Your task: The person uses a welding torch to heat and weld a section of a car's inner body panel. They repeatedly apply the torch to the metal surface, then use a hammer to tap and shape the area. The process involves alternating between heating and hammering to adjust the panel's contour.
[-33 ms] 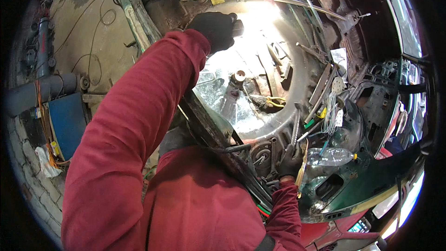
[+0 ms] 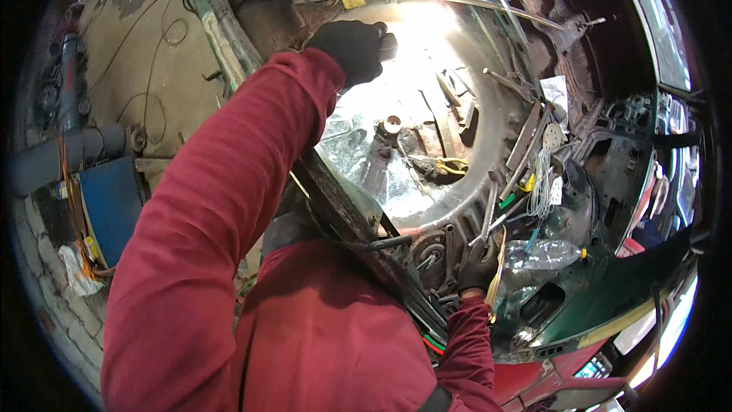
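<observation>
My left hand (image 2: 349, 52), in a black glove, is closed at the left edge of a bright glare inside an open car body. A short dark piece (image 2: 389, 46) shows at its fingers; its kind cannot be made out. My right hand (image 2: 476, 267), gloved dark, is low at the right, beside a wrench (image 2: 450, 248) and at the lower end of a long metal tool (image 2: 489, 210). Its fingers blend into the dark background. Yellow-handled pliers (image 2: 453, 165) lie in the round metal well (image 2: 488, 130), near an upright pipe-like piece (image 2: 391, 125).
A clear plastic bottle (image 2: 543, 255) lies on its side right of my right hand. Above it hangs a coil of wire (image 2: 540, 191). A metal bar (image 2: 503, 8) crosses the far side. A dark body edge (image 2: 335, 198) runs in front of me. A blue panel (image 2: 111, 198) stands at left.
My right hand has shifted slightly upward, and more of its glove shows beside the long metal tool. My left hand stays in nearly the same place.
</observation>
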`<move>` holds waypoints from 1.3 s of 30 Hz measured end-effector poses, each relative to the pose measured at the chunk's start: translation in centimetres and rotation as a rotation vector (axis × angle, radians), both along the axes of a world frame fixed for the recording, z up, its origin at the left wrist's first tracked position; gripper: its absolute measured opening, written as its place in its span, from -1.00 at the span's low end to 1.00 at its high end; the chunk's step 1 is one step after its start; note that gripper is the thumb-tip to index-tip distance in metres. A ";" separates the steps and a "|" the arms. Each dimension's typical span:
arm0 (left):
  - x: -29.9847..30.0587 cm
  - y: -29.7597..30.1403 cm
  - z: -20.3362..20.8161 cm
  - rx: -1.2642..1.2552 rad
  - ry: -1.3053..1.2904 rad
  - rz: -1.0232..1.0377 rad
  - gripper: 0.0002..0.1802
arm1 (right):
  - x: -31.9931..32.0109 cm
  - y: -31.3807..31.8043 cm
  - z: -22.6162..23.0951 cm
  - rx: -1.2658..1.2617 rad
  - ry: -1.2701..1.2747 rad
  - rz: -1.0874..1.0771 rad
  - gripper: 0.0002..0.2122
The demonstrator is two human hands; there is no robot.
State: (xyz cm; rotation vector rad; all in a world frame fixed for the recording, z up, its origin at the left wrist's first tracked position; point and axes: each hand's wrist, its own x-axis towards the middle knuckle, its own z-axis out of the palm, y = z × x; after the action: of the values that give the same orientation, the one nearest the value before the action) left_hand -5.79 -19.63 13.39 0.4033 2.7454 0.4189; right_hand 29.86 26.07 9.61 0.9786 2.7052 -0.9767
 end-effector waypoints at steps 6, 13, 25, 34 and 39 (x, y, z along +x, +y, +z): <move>-0.3 0.8 1.1 -0.045 -0.016 -0.056 -0.46 | 0.8 2.5 -3.0 0.272 0.100 -0.049 -0.57; -0.1 -0.6 -1.3 0.011 0.071 -0.110 -0.47 | -1.9 3.5 -9.1 0.372 0.102 -0.079 -0.53; -2.5 -2.6 -0.7 -0.171 -0.021 -0.298 -0.06 | 0.4 -0.7 0.3 0.077 0.129 0.036 -0.53; -5.2 -2.2 -0.9 -0.114 -0.187 -0.440 -0.25 | 8.4 -10.6 8.5 0.122 0.178 -0.145 -0.49; -6.4 -4.7 -2.5 -0.179 0.143 -0.836 -0.45 | 6.1 -11.5 8.9 0.394 0.369 -0.184 -0.65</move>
State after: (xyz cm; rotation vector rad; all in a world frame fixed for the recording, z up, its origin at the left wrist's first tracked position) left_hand -12.17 -24.34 10.91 1.4737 2.4116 -0.0792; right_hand 36.00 14.56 18.51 1.2367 3.2513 -0.7195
